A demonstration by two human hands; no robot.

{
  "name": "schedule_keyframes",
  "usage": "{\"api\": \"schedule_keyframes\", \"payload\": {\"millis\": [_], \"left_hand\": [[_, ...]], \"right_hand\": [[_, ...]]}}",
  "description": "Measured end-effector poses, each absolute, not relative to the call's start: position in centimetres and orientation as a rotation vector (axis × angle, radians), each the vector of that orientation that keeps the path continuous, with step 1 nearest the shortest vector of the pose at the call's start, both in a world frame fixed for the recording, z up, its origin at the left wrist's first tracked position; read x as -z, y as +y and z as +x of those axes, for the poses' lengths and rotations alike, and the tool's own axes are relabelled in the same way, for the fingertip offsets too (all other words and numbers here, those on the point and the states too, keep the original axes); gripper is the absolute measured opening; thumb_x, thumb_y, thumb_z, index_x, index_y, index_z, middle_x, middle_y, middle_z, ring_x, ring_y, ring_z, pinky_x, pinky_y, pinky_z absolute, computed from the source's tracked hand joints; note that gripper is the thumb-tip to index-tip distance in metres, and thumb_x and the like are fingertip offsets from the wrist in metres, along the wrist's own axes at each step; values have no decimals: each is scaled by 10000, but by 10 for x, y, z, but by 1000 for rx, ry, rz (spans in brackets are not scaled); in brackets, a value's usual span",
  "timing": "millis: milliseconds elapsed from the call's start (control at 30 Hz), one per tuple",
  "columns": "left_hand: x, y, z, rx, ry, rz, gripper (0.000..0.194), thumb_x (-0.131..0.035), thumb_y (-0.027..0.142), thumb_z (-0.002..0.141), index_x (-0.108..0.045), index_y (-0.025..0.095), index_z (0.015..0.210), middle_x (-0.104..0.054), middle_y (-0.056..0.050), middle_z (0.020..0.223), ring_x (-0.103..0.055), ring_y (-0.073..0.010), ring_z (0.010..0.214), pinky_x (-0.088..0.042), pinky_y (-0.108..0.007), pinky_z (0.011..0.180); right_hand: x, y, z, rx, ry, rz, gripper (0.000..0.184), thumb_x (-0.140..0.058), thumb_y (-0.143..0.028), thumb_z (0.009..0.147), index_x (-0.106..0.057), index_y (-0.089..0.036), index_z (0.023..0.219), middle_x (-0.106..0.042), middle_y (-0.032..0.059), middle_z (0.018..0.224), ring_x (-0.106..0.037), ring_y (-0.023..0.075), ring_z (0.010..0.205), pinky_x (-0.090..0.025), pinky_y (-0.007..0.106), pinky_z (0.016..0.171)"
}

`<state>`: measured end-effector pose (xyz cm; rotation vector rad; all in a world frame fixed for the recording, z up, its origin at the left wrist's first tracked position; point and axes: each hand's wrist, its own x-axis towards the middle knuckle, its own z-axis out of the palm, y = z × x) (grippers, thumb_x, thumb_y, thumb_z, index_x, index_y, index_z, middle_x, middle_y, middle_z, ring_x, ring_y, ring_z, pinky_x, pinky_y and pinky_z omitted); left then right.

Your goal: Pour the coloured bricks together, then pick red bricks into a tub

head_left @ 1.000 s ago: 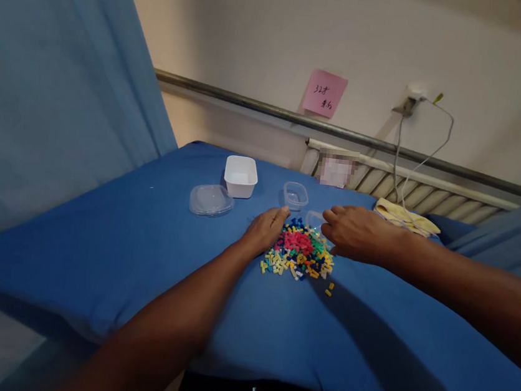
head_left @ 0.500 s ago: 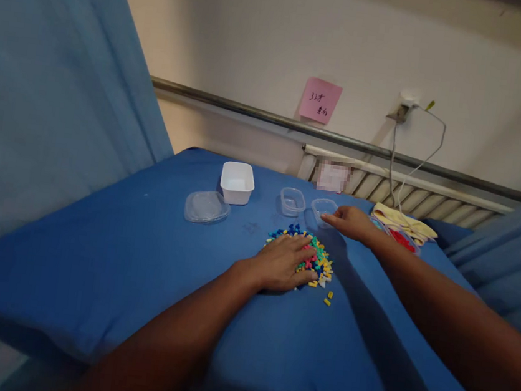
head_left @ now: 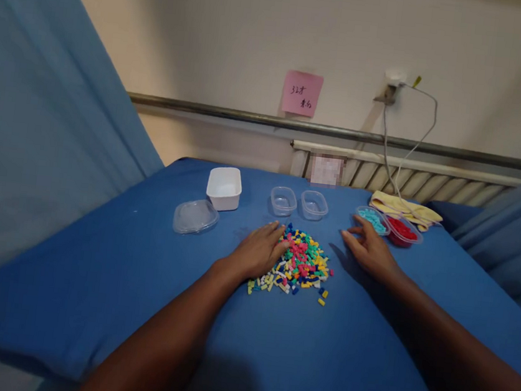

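Observation:
A heap of small toy building bricks (head_left: pixel 302 263) in mixed colours lies spread on the blue cloth. My left hand (head_left: pixel 259 249) rests at the heap's left edge with its fingers stretched out, covering some bricks. To the right of the heap, my right hand (head_left: pixel 370 249) hovers over the cloth, fingers apart and nothing in them. Just beyond that hand stand a clear tub of light blue bricks (head_left: pixel 372 221) and a clear tub of red bricks (head_left: pixel 403 232). Behind the heap are two clear tubs, a left one (head_left: pixel 283 202) and a right one (head_left: pixel 314 207), with no bricks visible inside.
A white box (head_left: pixel 224 189) stands at the back left, with clear lids (head_left: pixel 196 216) in front of it. A folded yellow cloth (head_left: pixel 402 208) lies at the back right. Behind the table run a metal rail (head_left: pixel 250 118), a radiator and hanging cables; blue curtains (head_left: pixel 64 104) flank both sides.
My right hand has moved from the right clear tub back toward me and to the right. My left hand has slid left off the heap's middle, uncovering more bricks. The view has shifted slightly.

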<state>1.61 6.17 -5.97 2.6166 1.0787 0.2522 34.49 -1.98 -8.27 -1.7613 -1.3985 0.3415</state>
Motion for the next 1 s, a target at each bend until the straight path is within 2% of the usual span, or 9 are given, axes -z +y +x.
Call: {"api": "schedule_keyframes", "payload": {"millis": [100,200,367,433,533,633,800,900,1000], "left_hand": [[56,70,33,-363,1080,2580,706,-271,573,1147,-516,113,1622,-481,-201,1708,-435,-305,1614,-314,-459,1335],[40,66,60,-324,1128,2546,717,-364,664,1105,-577,161,1570,-571,-201,1635,-527,-354,1534,-382,-507,1278],[13,41,90,48,1117,2586,1080,-765,907,709,-587,288,1576,-547,-213,1623,-504,-506,1491,-472,-591,1148],[9,36,93,83,1093,2620,1015,-800,834,723,-602,288,1556,-588,-203,1555,-559,-487,1423,-504,-564,1110],[7,37,91,72,1047,2644,679,-790,543,815,-690,242,1416,-671,-165,1380,-666,-385,1245,-552,-453,1035],[5,42,89,52,1048,2600,455,-741,294,766,-746,207,1212,-735,-123,1162,-714,-316,1009,-575,-376,860],[-14,42,79,73,1081,2525,309,-632,199,785,-738,211,1075,-743,-33,872,-684,-235,746,-532,-323,671],[-29,40,57,19,996,2521,293,-610,246,840,-766,212,1086,-782,-55,1015,-734,-240,890,-598,-338,810],[-31,33,25,-72,909,2551,427,-638,386,932,-761,237,1313,-671,-114,1509,-642,-310,1377,-517,-436,1181]], "right_hand": [[102,-44,356,-457,-1231,-1636,800,-625,-741,938,-530,-198,1517,-781,132,1126,-764,273,901,-637,454,823],[107,-43,360,-567,-1097,-1523,804,-685,-752,895,-570,-172,1440,-781,132,1070,-767,275,871,-634,431,757],[108,-34,366,-608,-1119,-1484,684,-668,-721,920,-660,-169,1324,-793,151,1111,-770,267,887,-635,441,797],[112,-33,368,-617,-1145,-1475,619,-681,-672,923,-688,-169,1283,-796,153,1139,-769,266,926,-632,453,849],[117,-32,371,-622,-1177,-1469,549,-705,-600,906,-715,-167,1243,-806,139,1142,-766,268,1001,-618,457,926],[117,-32,373,-618,-1197,-1476,500,-704,-558,893,-744,-164,1198,-818,122,1104,-766,260,993,-607,444,945],[108,-37,372,-588,-1232,-1503,385,-687,-485,883,-793,-166,1071,-826,113,1009,-753,260,903,-602,430,896],[102,-40,371,-582,-1263,-1508,348,-675,-461,891,-801,-175,1044,-831,104,998,-749,257,893,-601,413,878],[101,-42,372,-573,-1285,-1523,325,-665,-447,900,-802,-184,1032,-832,100,985,-746,261,884,-600,413,867]]}}
